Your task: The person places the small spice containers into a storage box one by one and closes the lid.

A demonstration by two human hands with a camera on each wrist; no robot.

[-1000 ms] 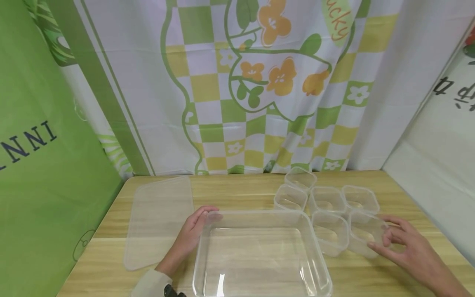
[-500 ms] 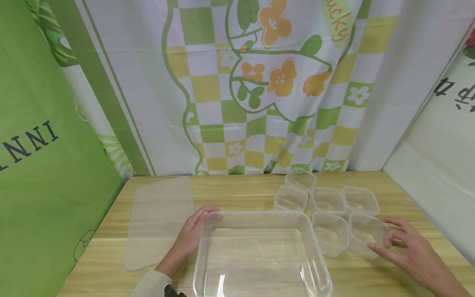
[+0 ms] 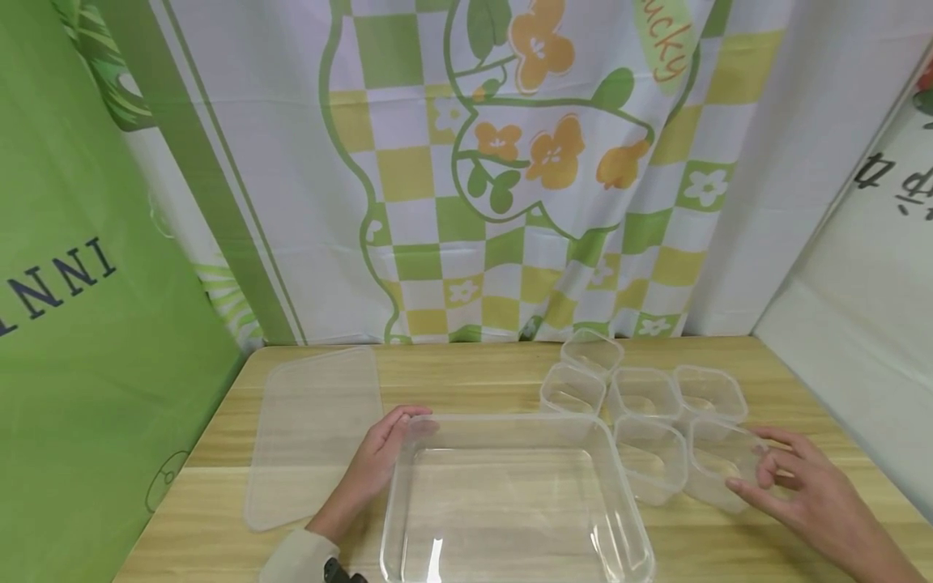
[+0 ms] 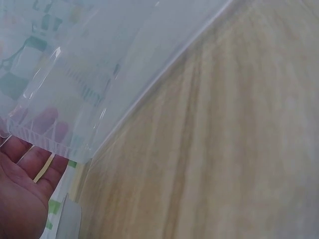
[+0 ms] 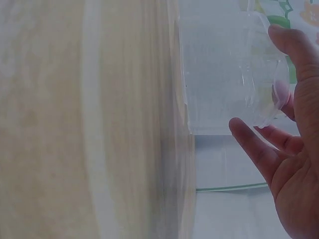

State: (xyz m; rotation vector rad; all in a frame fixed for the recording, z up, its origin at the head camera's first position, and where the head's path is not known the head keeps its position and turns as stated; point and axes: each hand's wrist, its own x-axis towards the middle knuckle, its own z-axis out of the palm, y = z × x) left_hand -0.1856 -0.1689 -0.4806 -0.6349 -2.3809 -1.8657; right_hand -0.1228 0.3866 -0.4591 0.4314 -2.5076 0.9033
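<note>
A large rectangular clear plastic container stands at the front middle of the table, its near edge cut off by the head view. My left hand grips its far-left corner; in the left wrist view the fingers reach behind the clear wall. At the right, my right hand holds a small clear square tub by its right side, thumb in front and a finger at the far side of the rim. Through the tub in the right wrist view, one fingertip shows at the rim.
Several more small clear tubs cluster behind and left of the held one. A flat translucent lid lies on the left of the wooden table. A patterned curtain hangs at the table's back edge, with cloth at both sides.
</note>
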